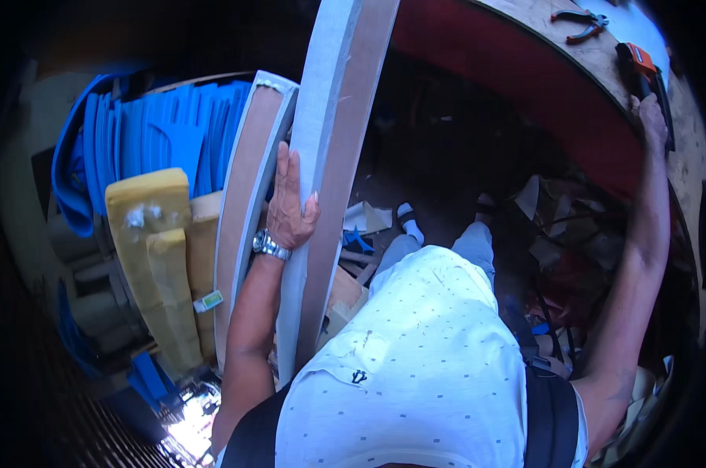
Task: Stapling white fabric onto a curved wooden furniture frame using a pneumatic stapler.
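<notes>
My left hand [290, 212], with a metal watch [270, 244] on its wrist, rests with fingers stretched out along a long wooden board [310, 125]. Pale grey covering wraps the board's side, and its brown face shows on the right. A second, shorter covered board [247, 171] stands just left of it. Far to the right, my right hand [651, 118] is closed around the grip of an orange and black staple gun [640, 62], at the table's edge. The gun's lower part is partly hidden by the hand.
Pliers [583, 25] lie on the curved table [524, 14] at upper right. Blue foam sheets [166, 129] and yellow foam pieces [150, 234] are stacked on the left. Scraps [563, 210] litter the dark floor near my feet.
</notes>
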{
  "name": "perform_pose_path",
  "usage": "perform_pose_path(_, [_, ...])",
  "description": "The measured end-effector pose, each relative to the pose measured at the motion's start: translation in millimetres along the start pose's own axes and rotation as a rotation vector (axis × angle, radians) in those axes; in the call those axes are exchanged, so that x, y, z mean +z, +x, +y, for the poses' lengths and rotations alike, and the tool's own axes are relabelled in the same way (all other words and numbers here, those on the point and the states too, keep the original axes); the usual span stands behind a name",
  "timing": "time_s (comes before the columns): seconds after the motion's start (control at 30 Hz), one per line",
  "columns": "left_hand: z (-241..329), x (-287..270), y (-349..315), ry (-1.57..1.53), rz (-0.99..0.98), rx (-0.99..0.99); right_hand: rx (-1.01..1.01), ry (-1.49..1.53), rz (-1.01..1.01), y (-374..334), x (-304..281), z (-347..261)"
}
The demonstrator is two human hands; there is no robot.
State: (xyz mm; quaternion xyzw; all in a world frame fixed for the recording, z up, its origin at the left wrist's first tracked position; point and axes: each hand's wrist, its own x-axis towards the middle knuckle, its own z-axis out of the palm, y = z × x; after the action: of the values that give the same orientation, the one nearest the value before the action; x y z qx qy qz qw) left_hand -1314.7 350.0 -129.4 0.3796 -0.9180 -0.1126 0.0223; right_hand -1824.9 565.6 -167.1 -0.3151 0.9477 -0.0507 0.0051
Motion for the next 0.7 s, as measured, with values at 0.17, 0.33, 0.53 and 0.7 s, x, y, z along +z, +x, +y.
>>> perform_pose_path(0.17, [-9.9,-0.1,25.1,0.001,-0.075,0.081,0.11,0.152,0.036,129.0,64.3,74.1])
perform_pose_path(0.33, [-3.0,-5.7,21.3,0.012,-0.062,0.052,-0.057,0.527,0.158,79.9,48.0,71.0])
perform_pose_path(0.53, [-11.1,13.3,13.0,0.045,-0.065,0.059,-0.173,1.199,-0.486,-68.1,70.1,-77.5])
perform_pose_path(0.7, [-11.3,19.3,1.9,0.042,-0.026,0.06,-0.429,1.373,-0.721,-133.4,106.9,-176.5])
